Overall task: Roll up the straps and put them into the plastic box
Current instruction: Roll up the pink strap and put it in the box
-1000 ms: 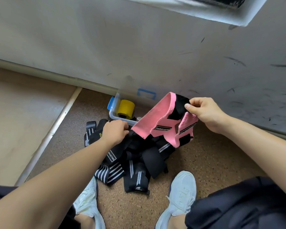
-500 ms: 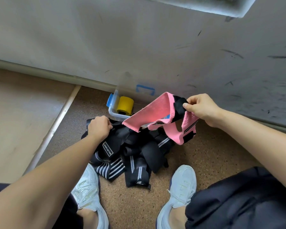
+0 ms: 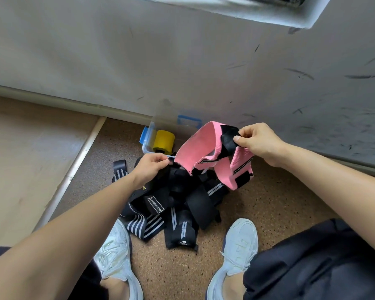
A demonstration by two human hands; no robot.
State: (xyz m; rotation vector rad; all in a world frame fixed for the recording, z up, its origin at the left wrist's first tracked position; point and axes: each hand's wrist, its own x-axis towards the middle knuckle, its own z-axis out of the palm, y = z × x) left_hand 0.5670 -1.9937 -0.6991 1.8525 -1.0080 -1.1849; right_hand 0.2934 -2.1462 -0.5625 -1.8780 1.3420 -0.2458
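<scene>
A pink strap (image 3: 195, 148) with black patches hangs folded in the air above a pile of black straps (image 3: 182, 202) on the cork floor. My right hand (image 3: 260, 141) pinches the black end patch at the strap's top. My left hand (image 3: 151, 167) is at the strap's lower left corner, its fingertips pinching a small dark tab there. Behind the pile, against the wall, stands the clear plastic box (image 3: 148, 148) with blue latches. A rolled yellow strap (image 3: 164, 140) lies inside it. The pink strap hides the right part of the box.
My two white shoes (image 3: 115, 252) (image 3: 240, 241) stand on either side of the pile's near edge. A scuffed white wall (image 3: 182, 61) rises right behind the box. A metal strip (image 3: 74, 169) separates the cork floor from a beige floor panel at left.
My left hand let go of the black pile and moved right to the pink strap's lower corner. My right hand lifted and spread the pink strap slightly.
</scene>
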